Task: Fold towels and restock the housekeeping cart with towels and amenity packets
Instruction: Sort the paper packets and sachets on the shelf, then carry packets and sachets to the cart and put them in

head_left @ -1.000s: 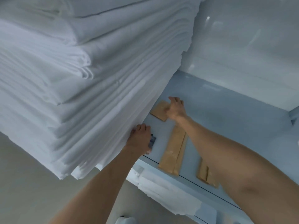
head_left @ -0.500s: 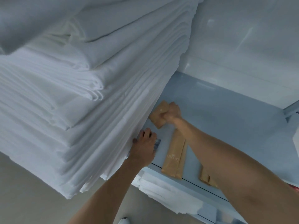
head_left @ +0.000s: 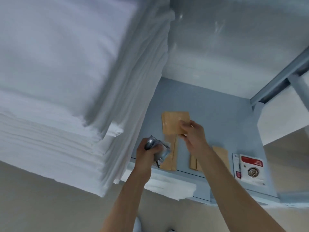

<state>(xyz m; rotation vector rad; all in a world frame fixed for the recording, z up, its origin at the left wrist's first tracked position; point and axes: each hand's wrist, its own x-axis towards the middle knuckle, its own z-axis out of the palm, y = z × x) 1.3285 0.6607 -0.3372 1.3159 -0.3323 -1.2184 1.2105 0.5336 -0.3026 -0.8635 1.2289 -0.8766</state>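
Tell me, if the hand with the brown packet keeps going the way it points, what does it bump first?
Probably nothing soon. The right hand, pinching the square brown packet, points up and left over the bare blue shelf. Beyond lies the towel stack, though depth is hard to judge.

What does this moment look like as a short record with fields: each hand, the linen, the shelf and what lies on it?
left hand: grips a bunch of crinkled silver-grey foil packets
right hand: pinches a flat square tan paper packet by its lower right corner
linen: tall stack of folded white towels, left of the hands
shelf: pale blue cart shelf
on shelf: long tan paper sleeves, more near the right forearm; white-and-red printed sachet at the right
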